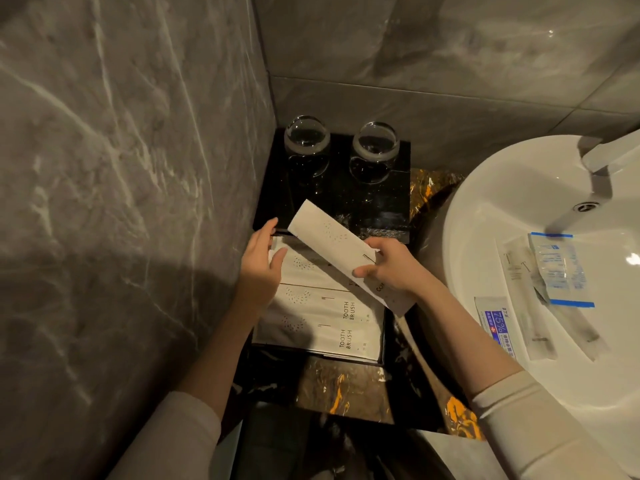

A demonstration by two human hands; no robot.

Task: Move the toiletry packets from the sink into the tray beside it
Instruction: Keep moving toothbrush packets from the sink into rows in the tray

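1. We hold one long white packet (341, 252) in our right hand (389, 268), thumb under and fingers over its near end. It slants above the black tray (387, 336), its far end pointing toward the wall corner.
2. Our left hand (259, 268) is open, fingers spread loosely, over the far left edge of the packets in the tray. We cannot tell whether it touches them.
3. In the tray lie flat white packets, side by side and partly overlapping. Two read "TOOTH BRUSH" (348, 322); a third (308, 268) lies partly under the held packet.
4. The tray sits on the dark veined counter (341, 389), against the grey marbled wall (114, 168).
5. Beyond it, two clear glasses (341, 150) stand on a black slab (391, 199).
6. In the white sink (485, 216), to our right, remain a blue-edged clear sachet (561, 268), a long clear wrapper (526, 299) and a small "75%" packet (495, 323). The clear wrapper overlaps its neighbours.
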